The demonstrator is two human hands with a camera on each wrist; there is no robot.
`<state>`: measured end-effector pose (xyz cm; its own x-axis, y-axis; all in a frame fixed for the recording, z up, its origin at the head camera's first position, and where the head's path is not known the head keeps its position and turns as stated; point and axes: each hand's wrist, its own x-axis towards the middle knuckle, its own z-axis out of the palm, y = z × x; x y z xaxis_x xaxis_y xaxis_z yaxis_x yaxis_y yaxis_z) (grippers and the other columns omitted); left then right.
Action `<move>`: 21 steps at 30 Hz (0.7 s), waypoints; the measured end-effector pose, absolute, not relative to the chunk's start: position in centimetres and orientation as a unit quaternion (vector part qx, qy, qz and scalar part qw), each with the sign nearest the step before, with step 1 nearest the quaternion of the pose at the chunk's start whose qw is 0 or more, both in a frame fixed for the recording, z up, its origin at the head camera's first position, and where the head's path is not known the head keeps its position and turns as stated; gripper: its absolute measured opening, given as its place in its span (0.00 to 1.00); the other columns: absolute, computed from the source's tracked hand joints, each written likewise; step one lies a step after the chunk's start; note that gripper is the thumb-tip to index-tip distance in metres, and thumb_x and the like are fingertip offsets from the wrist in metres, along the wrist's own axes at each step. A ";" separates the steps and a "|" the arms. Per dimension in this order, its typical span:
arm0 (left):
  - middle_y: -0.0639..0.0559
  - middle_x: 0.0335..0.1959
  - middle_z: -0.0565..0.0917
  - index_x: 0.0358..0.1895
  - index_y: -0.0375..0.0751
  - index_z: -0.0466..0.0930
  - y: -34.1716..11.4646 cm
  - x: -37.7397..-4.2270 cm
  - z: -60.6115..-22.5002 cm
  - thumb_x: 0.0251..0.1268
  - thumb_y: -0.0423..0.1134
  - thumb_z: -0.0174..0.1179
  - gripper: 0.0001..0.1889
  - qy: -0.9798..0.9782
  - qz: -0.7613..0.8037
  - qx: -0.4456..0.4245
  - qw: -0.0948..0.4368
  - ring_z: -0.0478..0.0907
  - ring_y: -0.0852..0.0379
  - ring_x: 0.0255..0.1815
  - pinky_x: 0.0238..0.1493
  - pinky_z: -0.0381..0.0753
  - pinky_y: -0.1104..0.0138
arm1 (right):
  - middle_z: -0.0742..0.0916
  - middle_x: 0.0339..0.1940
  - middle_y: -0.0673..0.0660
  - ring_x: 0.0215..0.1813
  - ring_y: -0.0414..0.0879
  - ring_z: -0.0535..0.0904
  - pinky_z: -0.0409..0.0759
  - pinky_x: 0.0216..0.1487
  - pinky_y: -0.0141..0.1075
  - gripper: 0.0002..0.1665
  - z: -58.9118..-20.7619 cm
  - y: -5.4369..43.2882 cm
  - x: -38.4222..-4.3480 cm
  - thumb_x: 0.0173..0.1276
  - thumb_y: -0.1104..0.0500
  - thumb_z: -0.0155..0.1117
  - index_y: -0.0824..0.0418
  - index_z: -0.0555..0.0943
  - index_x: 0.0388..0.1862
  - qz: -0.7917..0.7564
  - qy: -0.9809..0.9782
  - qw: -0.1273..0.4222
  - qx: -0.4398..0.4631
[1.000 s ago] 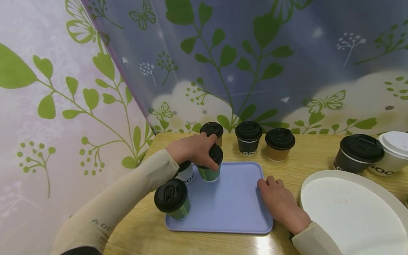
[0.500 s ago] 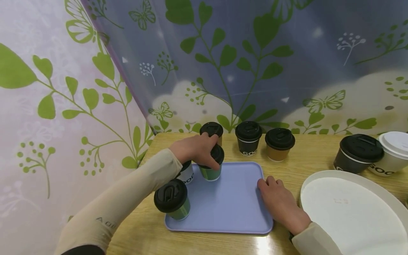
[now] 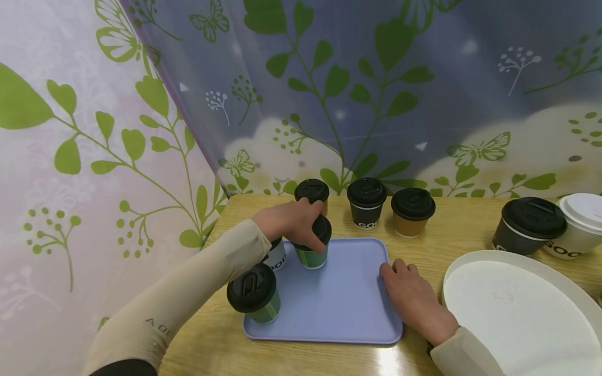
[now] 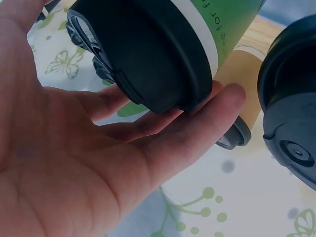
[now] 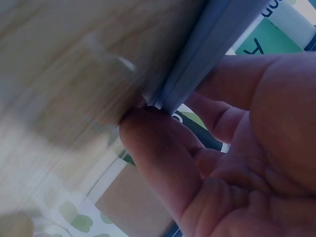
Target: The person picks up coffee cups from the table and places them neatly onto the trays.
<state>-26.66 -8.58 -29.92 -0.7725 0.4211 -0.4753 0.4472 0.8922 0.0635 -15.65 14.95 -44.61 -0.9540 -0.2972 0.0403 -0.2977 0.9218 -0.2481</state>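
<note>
My left hand [image 3: 296, 222] grips a green paper coffee cup [image 3: 312, 258] by its black lid [image 4: 143, 49], over the back left of a lavender tray [image 3: 343, 292]. Whether the cup's base touches the tray is unclear. My right hand [image 3: 416, 300] holds the tray's right rim, and its fingers curl against the tray edge [image 5: 202, 54] in the right wrist view. Another green cup [image 3: 265, 309] with a black lid stands at the tray's front left. Between the two green cups, a white cup [image 3: 276, 258] is partly hidden by the left arm.
Behind the tray stand a partly hidden brown cup [image 3: 312, 191], a black cup [image 3: 367, 214] and another brown cup [image 3: 410, 224], all black-lidded. On the right are a round white tray [image 3: 517, 313], a large dark cup [image 3: 522, 235] and a white-lidded cup [image 3: 571, 240]. A patterned curtain borders the wooden table.
My left hand and the green cup have shifted slightly to the right, with the left forearm following. The right hand stays at the tray's rim.
</note>
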 end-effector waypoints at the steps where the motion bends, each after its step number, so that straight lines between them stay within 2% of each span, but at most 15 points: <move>1: 0.38 0.72 0.67 0.75 0.50 0.63 -8.6 -26.7 -29.9 0.63 0.62 0.69 0.42 0.941 -0.027 0.232 0.246 0.75 0.43 0.64 0.61 0.76 0.51 | 0.79 0.42 0.65 0.36 0.55 0.72 0.77 0.30 0.46 0.09 -44.6 15.0 -15.6 0.76 0.66 0.60 0.65 0.78 0.52 0.126 -0.980 0.003 0.152; 14: 0.37 0.76 0.64 0.80 0.49 0.58 -8.7 -26.9 -29.9 0.63 0.61 0.69 0.47 0.943 -0.024 0.217 0.253 0.75 0.43 0.65 0.63 0.75 0.50 | 0.79 0.42 0.64 0.36 0.55 0.72 0.77 0.30 0.45 0.09 -44.6 15.0 -15.6 0.76 0.66 0.62 0.65 0.78 0.52 0.123 -0.981 0.006 0.153; 21: 0.37 0.77 0.63 0.82 0.48 0.55 -8.9 -27.1 -30.1 0.63 0.62 0.68 0.49 0.944 -0.026 0.211 0.252 0.73 0.42 0.69 0.65 0.73 0.49 | 0.79 0.42 0.64 0.36 0.55 0.72 0.77 0.30 0.45 0.09 -44.7 14.9 -15.7 0.76 0.66 0.61 0.65 0.78 0.53 0.123 -0.981 -0.002 0.151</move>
<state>-27.13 -8.95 -30.12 -0.7838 0.3848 -0.4874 0.4114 0.9097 0.0565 -15.69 14.88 -44.70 -0.9546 -0.2962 0.0332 -0.2952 0.9242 -0.2423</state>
